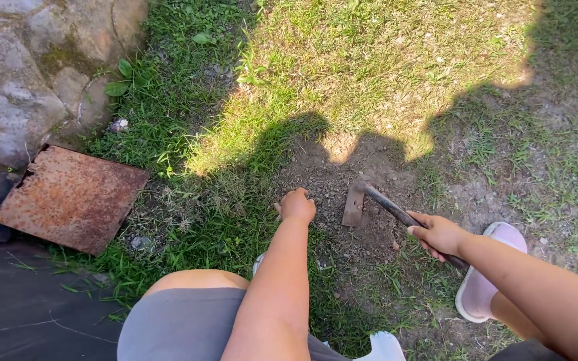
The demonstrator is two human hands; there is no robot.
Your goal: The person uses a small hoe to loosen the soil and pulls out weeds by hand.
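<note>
Hoe point(369, 199): its rusty blade rests on the bare dirt patch point(342, 175), and the dark handle runs back to me.
Right hand point(438, 234): my fingers are wrapped tight around the handle.
Left hand point(297, 205): clenched at the edge of the dirt; I can't tell what's inside it.
Around: grass point(188, 127), a pink slipper point(486, 281), a rusty metal plate point(71, 197) and a stone wall point(15, 73).

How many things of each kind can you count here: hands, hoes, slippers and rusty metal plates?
Hands: 2, left hand on the soil, right hand gripping the handle
Hoes: 1, hoe
Slippers: 1, pink slipper
Rusty metal plates: 1, rusty plate
Total: 5
</note>
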